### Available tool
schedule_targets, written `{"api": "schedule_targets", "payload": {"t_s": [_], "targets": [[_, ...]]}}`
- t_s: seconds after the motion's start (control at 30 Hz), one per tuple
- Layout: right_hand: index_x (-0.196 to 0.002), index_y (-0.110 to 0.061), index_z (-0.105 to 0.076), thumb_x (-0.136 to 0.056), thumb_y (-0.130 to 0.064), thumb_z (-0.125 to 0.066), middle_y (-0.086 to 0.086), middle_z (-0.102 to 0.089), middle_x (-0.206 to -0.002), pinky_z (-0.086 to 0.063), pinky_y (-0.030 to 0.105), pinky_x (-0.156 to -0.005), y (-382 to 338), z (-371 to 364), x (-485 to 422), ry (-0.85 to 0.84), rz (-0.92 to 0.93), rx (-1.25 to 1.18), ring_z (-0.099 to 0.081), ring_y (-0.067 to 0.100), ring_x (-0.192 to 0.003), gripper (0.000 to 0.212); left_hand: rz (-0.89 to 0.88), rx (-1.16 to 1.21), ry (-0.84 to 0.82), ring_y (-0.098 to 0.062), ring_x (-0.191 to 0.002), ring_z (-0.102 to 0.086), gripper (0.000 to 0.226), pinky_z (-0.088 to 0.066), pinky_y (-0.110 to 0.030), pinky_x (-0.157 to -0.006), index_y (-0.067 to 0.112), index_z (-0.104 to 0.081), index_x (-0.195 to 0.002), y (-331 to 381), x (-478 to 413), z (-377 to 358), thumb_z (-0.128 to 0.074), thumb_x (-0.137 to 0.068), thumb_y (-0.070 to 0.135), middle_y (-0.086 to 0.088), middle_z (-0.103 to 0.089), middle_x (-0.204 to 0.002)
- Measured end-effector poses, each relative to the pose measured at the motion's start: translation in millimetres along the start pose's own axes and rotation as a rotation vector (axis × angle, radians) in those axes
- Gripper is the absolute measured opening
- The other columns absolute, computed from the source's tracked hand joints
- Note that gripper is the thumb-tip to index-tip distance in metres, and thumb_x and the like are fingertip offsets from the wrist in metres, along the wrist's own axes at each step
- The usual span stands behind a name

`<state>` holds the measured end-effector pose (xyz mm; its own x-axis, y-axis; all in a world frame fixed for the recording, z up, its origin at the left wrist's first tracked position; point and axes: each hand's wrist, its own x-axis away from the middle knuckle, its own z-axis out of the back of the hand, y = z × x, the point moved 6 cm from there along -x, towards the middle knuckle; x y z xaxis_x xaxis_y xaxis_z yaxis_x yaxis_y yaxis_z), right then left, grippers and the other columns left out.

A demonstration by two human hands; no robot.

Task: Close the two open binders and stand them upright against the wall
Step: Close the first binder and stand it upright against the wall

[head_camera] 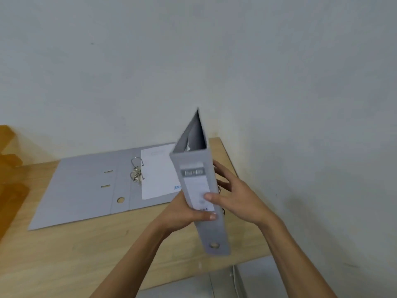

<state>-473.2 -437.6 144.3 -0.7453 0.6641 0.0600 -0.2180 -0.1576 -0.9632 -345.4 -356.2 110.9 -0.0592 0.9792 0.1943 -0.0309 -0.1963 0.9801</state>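
A grey lever-arch binder (194,168) is closed and lifted off the wooden table (64,254), its labelled spine facing me and tilted. My left hand (182,214) grips it from the left side, thumb on the spine. My right hand (232,192) holds its right cover, thumb also on the spine. A second grey binder (86,190) lies open and flat on the table to the left, its metal ring mechanism (137,172) up and a white sheet (159,173) on its right half. The white wall (193,72) stands right behind the table.
The table's right edge runs just past the held binder, with a pale floor or cabinet (247,280) and a white cable (235,282) below it. An orange-brown wooden object (10,168) sits at the far left.
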Motion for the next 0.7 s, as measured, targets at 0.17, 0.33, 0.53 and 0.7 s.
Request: {"api": "schedule_targets", "payload": {"t_s": [0.17,0.33,0.53,0.7], "targets": [[-0.139,-0.055,-0.045,-0.079,-0.016,-0.081,-0.025,-0.053,-0.145,-0.057,0.033,-0.099,26.6,19.5,2.3,0.131,0.008,-0.044,-0.049,0.0,-0.137,0.081,0.018,-0.197,0.15,-0.018,-0.117,-0.066,0.066,-0.057,-0.04,-0.096,0.019,-0.058,-0.132,-21.5,-37.9,1.3,-0.086,-0.073,0.01,0.002,-0.072,-0.123],[-0.144,-0.043,-0.046,-0.084,-0.015,-0.073,-0.022,-0.058,-0.143,-0.05,0.026,-0.104,55.5,37.6,2.2,0.254,-0.074,-0.047,-0.052,-0.001,-0.134,0.072,-0.019,-0.248,0.089,0.022,-0.103,-0.059,0.084,-0.049,0.0,-0.072,0.017,-0.039,-0.146,-30.0,-69.4,-10.0,-0.083,-0.075,0.007,0.043,-0.064,-0.113],[-0.126,-0.054,-0.053,-0.093,-0.01,-0.064,-0.037,-0.065,-0.122,-0.049,0.007,-0.09,63.7,52.1,-5.9,0.494,-0.137,0.031,-0.057,-0.012,-0.121,0.056,0.089,-0.34,-0.097,-0.019,-0.129,-0.055,0.122,-0.056,-0.037,-0.097,0.031,0.006,-0.161,-21.4,-121.1,-13.6,-0.084,-0.079,0.017,0.005,-0.047,-0.152],[-0.122,-0.023,-0.063,-0.096,-0.017,-0.061,0.0,-0.059,-0.114,-0.053,0.023,-0.087,68.6,65.2,-28.3,0.75,-0.194,0.196,-0.061,0.004,-0.1,0.027,0.128,-0.384,-0.135,-0.031,-0.135,-0.052,0.129,-0.045,-0.045,-0.11,0.02,0.025,-0.156,-16.4,-166.8,-18.5,-0.081,-0.083,0.013,-0.01,-0.053,-0.148]]}}
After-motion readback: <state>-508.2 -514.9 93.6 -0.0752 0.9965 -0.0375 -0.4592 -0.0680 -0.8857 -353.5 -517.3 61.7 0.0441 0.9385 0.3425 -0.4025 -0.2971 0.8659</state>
